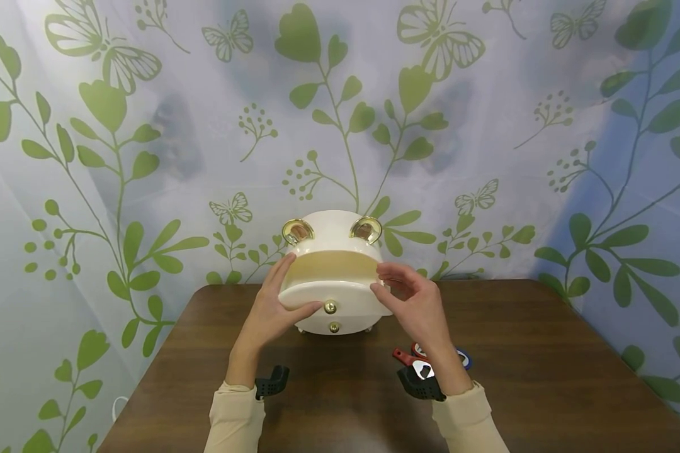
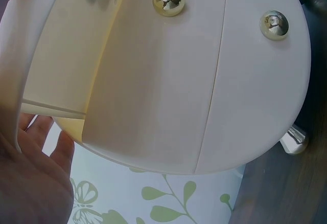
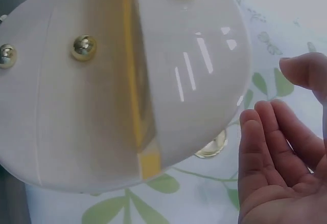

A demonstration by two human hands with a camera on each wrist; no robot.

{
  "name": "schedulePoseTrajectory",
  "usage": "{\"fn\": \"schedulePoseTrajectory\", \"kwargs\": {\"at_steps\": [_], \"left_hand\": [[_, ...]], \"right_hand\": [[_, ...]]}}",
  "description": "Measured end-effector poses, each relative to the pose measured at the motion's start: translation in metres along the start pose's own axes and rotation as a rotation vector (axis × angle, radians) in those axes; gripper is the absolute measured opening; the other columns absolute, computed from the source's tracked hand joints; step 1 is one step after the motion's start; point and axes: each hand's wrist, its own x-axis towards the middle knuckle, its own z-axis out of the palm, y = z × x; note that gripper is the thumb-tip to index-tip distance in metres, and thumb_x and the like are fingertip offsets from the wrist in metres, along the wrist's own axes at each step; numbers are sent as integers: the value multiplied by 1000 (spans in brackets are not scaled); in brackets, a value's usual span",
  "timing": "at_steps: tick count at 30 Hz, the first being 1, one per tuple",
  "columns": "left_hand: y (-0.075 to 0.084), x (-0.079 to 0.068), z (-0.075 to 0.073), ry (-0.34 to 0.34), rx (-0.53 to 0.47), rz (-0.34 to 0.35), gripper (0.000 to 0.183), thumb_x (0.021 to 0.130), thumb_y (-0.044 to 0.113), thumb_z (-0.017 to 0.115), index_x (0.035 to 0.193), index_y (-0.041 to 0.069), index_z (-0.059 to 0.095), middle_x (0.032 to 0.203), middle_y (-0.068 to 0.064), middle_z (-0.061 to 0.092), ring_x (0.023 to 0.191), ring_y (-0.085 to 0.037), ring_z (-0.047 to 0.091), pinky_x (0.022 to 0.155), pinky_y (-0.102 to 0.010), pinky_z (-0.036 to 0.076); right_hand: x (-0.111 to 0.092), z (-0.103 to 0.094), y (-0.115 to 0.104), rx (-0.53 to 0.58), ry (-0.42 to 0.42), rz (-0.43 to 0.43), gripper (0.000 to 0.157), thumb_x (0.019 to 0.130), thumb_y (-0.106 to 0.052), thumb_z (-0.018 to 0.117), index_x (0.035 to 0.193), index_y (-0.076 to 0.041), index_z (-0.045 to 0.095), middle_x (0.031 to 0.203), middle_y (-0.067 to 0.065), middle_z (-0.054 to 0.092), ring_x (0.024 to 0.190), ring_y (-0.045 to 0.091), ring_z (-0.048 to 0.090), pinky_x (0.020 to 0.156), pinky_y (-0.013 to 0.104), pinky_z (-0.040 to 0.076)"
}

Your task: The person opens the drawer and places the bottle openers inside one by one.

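Note:
A rounded white drawer cabinet with gold ears and gold knobs stands on the table. Its top drawer is pulled out; in the right wrist view, yellowish light shows behind the drawer front. My left hand holds the left end of this drawer, its thumb across the front close to the gold knob and its fingers round the side. At the opposite end is my right hand, fingers loosely bent; the right wrist view shows a gap between its fingertips and the drawer.
Partly hidden by the right wrist, a few small red, blue and white items lie on the brown wooden table. Directly behind the cabinet hangs a pale curtain with green leaves and butterflies.

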Motion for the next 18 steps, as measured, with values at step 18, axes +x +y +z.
{"fn": "schedulePoseTrajectory", "kwargs": {"at_steps": [18], "left_hand": [[-1, 0, 1, 10, 18, 12, 107, 76, 47, 90, 163, 27, 31, 168, 3, 27, 152, -28, 31, 117, -62, 33]], "right_hand": [[-15, 5, -30, -106, 34, -196, 21, 85, -14, 87, 104, -14, 81, 98, -1, 79, 84, 8, 75, 79, 22, 59]]}}
